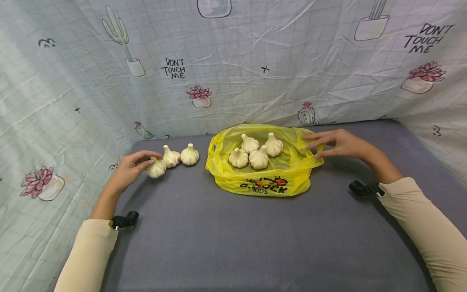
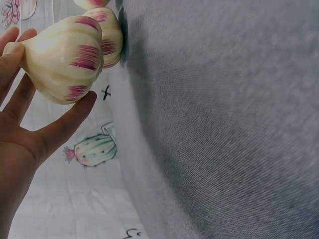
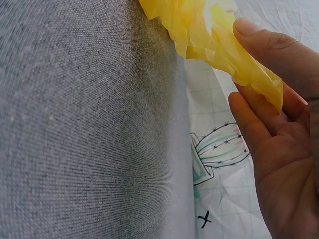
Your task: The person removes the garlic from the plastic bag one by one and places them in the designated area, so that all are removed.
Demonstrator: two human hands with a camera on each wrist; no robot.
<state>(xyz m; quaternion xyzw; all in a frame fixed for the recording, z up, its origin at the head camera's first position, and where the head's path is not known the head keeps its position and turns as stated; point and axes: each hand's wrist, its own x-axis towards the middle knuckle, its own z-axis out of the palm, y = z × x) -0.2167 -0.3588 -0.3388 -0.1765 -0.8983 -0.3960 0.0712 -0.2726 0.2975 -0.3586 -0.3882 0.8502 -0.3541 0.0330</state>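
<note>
At the left end of a short row, my left hand [image 1: 133, 168] holds a garlic bulb [image 1: 156, 168] by its neck and sides, between thumb and fingers. Purple streaks mark this bulb [image 2: 65, 59] in the left wrist view. Two more garlic bulbs stand to its right, one close beside it [image 1: 170, 157] and one farther along [image 1: 190, 154]. A yellow plastic bag [image 1: 262, 184] lies spread open, with several garlic bulbs [image 1: 258, 157] inside. My right hand [image 1: 341, 144] holds the bag's right edge, its thumb [image 3: 269, 45] on one side of the plastic and fingers on the other.
A grey cloth [image 1: 233, 239] covers the table. Behind and at the sides hangs a pale curtain [image 1: 233, 81] printed with cacti and words. Each wrist carries a small black camera mount, one on the left [image 1: 125, 220] and one on the right [image 1: 365, 188].
</note>
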